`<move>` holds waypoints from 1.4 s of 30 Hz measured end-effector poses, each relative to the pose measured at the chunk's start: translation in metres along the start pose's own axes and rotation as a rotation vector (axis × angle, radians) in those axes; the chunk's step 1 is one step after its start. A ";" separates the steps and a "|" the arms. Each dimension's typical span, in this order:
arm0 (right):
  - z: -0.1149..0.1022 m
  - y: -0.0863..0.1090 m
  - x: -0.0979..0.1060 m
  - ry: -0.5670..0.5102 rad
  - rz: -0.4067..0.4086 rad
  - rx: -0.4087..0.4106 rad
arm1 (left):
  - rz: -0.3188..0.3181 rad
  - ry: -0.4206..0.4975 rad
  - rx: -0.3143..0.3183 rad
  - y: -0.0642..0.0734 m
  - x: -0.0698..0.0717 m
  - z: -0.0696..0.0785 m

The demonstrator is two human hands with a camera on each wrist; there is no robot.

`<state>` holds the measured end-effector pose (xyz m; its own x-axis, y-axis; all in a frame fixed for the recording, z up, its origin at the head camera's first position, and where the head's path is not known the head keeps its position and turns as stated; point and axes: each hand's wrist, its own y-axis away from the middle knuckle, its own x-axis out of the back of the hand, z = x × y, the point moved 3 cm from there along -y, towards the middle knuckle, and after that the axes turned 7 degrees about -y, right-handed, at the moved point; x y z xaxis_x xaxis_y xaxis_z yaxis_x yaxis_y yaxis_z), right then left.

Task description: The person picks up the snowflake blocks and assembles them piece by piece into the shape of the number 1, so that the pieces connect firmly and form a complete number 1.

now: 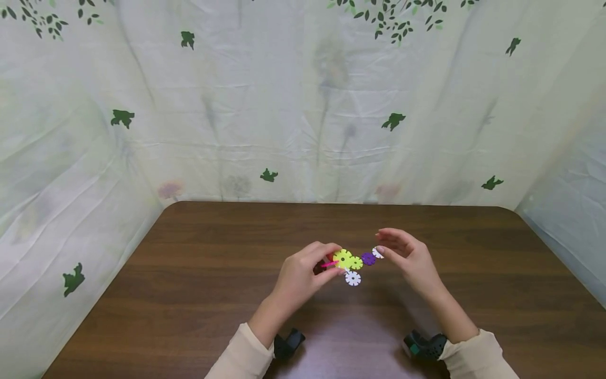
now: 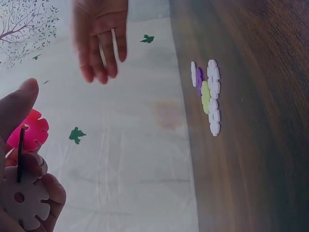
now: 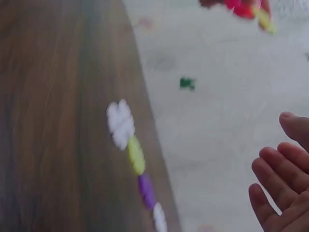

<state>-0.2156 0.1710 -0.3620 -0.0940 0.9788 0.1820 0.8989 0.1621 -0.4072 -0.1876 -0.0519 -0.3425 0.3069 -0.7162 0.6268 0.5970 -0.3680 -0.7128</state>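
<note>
In the head view my left hand [image 1: 303, 268] pinches a cluster of notched plastic connector discs. Its yellow disc [image 1: 342, 258] faces up, and a pink disc [image 1: 330, 263] stands edge-on beside it. From the left wrist, the pink disc [image 2: 35, 131], a dark edge-on disc [image 2: 20, 157] and a pale disc [image 2: 24, 198] show between fingers and thumb. My right hand [image 1: 407, 258] holds nothing, its fingers loosely extended, and overlaps a white disc [image 1: 377, 253] in the head view. Its palm [image 3: 285, 193] shows in the right wrist view.
On the brown table [image 1: 213, 237] lie loose discs: purple [image 1: 368, 258], small yellow [image 1: 356, 262] and white [image 1: 352, 278], near both hands. A printed curtain [image 1: 293, 105] hangs behind the table's far edge. Dark wrist cameras [image 1: 289, 345] sit at both sleeves.
</note>
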 end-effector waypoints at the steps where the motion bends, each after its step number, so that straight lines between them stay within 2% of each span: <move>1: 0.008 -0.001 0.003 0.010 0.006 -0.005 | 0.010 0.002 -0.005 0.000 0.000 0.000; 8: 0.041 -0.003 0.015 0.072 0.021 -0.061 | 0.034 0.006 -0.023 -0.001 0.002 0.000; 14: 0.068 -0.001 0.019 0.115 -0.016 -0.124 | 0.029 0.014 -0.011 -0.001 0.003 -0.001; 20: 0.084 -0.001 0.020 0.191 -0.067 -0.182 | 0.027 0.018 -0.013 -0.001 0.004 0.000; 24: 0.089 -0.004 0.019 0.285 -0.089 -0.217 | 0.028 0.018 -0.014 -0.001 0.004 -0.001; 30: 0.090 -0.008 0.015 0.394 -0.113 -0.181 | 0.019 0.013 -0.014 -0.002 0.005 -0.001; 35: 0.088 -0.009 0.013 0.407 -0.103 -0.178 | 0.014 0.013 -0.012 -0.002 0.005 -0.001; 42: 0.085 -0.009 0.013 0.366 -0.039 -0.170 | 0.021 0.012 -0.018 -0.001 0.004 -0.001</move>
<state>-0.2615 0.1930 -0.4324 0.0011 0.8580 0.5137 0.9585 0.1456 -0.2452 -0.1882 -0.0550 -0.3400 0.3102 -0.7309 0.6079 0.5769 -0.3635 -0.7315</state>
